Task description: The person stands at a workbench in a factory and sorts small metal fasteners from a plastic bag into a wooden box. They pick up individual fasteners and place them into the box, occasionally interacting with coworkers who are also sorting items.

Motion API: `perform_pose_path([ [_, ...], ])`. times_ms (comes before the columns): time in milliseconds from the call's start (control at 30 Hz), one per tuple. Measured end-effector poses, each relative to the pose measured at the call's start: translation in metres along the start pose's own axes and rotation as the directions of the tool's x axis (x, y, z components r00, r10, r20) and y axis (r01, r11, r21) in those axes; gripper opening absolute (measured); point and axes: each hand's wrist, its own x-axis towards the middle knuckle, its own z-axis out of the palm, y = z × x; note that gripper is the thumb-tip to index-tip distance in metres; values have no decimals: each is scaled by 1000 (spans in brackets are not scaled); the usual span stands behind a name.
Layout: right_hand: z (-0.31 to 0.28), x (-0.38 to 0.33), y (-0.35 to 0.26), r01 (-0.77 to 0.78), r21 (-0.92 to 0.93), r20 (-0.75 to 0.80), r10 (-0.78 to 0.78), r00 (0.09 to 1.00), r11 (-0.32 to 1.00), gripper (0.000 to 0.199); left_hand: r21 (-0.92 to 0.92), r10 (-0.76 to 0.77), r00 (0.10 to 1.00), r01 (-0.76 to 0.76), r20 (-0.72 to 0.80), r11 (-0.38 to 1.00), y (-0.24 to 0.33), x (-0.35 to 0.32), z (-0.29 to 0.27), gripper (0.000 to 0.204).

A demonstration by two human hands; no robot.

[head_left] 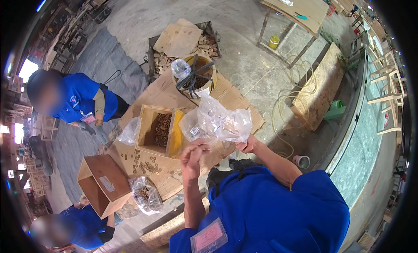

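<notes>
Both hands, left hand (194, 153) and right hand (249, 145), grip a clear plastic bag (220, 121) (small hardware inside), not emptied yet; washers (146, 162) already lie on cardboard (163, 94).

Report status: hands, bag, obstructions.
Left hand and right hand both grip clear plastic bag, raised. Open wooden box below. Nothing in the way.

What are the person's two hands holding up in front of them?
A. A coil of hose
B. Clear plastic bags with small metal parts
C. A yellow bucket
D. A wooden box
B: the left hand and right hand both grip crumpled clear plastic bags, raised above the open wooden box on the cardboard.
</notes>
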Motion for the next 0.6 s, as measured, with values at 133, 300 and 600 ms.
perform_pose_path([
  [133, -4, 1, 4, 152, -239, -450, -248, 858, 959, 34, -295, -103, 991, 73, -90, 953, -14, 6, -7, 13],
  [300, -14, -36, -10, 216, -568, -559, -565, 607, 794, 40, -281, -286, 920, 210, -267, 937, -26, 6, 1, 12],
  [600, 29, -51, -20, 269, -905, -324, -944, 61, 328, 57, 387, 250, 595, 114, -764, 915, 50, -7, -85, 57],
])
